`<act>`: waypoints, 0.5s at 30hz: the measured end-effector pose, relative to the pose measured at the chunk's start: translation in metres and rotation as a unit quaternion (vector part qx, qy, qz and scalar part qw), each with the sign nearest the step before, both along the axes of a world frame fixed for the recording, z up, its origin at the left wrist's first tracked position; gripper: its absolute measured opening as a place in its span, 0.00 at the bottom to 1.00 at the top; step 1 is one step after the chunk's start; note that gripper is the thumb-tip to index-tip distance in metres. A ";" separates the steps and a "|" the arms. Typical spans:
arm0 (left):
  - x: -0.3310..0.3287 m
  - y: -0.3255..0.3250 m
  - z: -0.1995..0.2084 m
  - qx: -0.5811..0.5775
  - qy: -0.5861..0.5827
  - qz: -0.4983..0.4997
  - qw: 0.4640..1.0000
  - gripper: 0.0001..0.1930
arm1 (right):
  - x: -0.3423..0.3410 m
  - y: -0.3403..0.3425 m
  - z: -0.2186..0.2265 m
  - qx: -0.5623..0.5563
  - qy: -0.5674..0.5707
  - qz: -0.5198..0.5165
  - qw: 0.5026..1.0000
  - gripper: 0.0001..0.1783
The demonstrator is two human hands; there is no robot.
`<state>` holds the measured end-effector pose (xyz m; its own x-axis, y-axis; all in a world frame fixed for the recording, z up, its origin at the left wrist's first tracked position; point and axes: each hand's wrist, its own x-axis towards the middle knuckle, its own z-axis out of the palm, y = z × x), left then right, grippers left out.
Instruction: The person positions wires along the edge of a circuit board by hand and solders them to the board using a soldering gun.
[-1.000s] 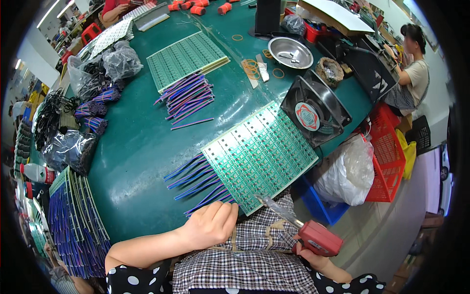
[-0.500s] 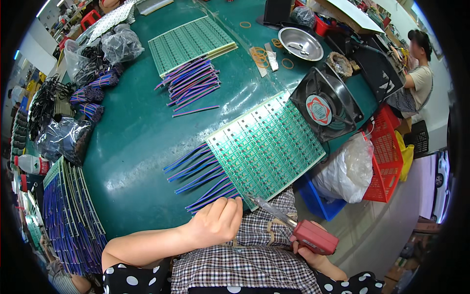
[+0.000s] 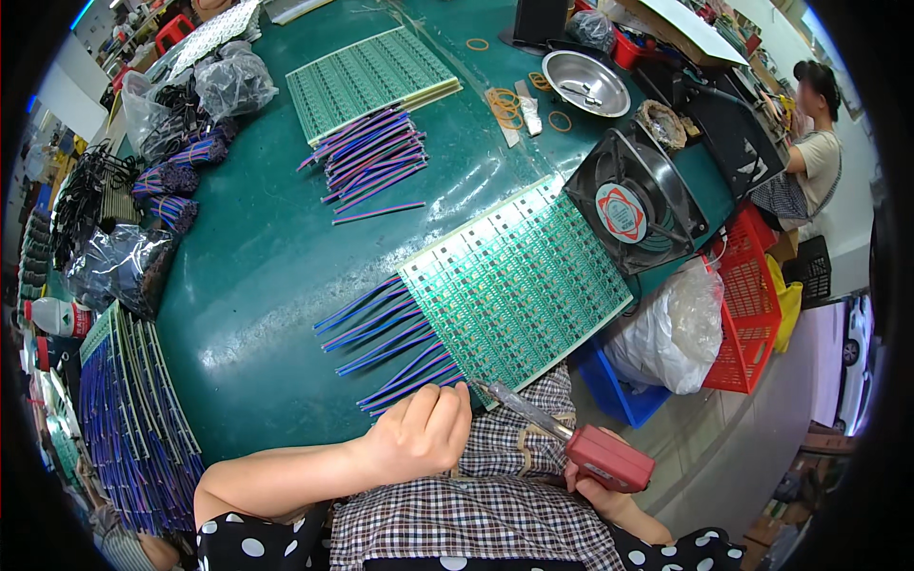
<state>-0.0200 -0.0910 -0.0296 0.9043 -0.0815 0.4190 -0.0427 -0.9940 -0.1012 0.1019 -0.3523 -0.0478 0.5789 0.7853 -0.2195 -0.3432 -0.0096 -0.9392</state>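
A green circuit board panel (image 3: 519,276) lies slanted before me, with rows of small parts on it. Blue, red and purple wires (image 3: 381,352) fan out from its left edge. At the panel's near corner my left hand (image 3: 419,428) is closed in a pinch, on what appears to be a wire, though the fingers mostly hide it. My right hand (image 3: 595,485) is wrapped round the red handle of a soldering gun (image 3: 609,459). Its metal barrel points up and left, the tip close to my left fingertips at the panel corner.
A black fan (image 3: 633,205) stands against the panel's right side. Farther off are stacked panels (image 3: 371,81), loose wires (image 3: 376,157) and a metal bowl (image 3: 586,84). Wired boards (image 3: 138,409) lie at left. Red crates (image 3: 747,314) and a co-worker (image 3: 814,143) are at right.
The view has shifted very slightly. Both hands, the soldering gun and the panel keep almost the same places.
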 end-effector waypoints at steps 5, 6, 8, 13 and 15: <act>0.000 0.000 0.001 -0.001 0.000 -0.003 1.000 0.16 | 0.001 -0.002 -0.003 -0.008 -0.003 0.004 1.000 0.38; 0.000 -0.001 0.000 0.000 -0.004 -0.002 1.000 0.16 | 0.001 -0.002 -0.003 -0.001 -0.002 0.005 1.000 0.38; 0.000 -0.001 0.000 0.001 -0.007 0.000 1.000 0.15 | 0.002 -0.002 -0.005 0.004 0.000 0.007 1.000 0.38; 0.001 -0.001 0.001 0.010 0.001 -0.001 1.000 0.15 | 0.002 -0.006 -0.007 -0.045 -0.018 0.015 0.999 0.36; 0.001 -0.001 0.001 0.007 0.002 0.000 1.000 0.15 | 0.006 -0.005 -0.005 -0.056 -0.083 0.048 0.994 0.36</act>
<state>-0.0189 -0.0917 -0.0284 0.9063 -0.0881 0.4133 -0.0436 -0.9923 -0.1158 0.1077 -0.3574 -0.0528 0.5385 0.8142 -0.2171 -0.1761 -0.1433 -0.9739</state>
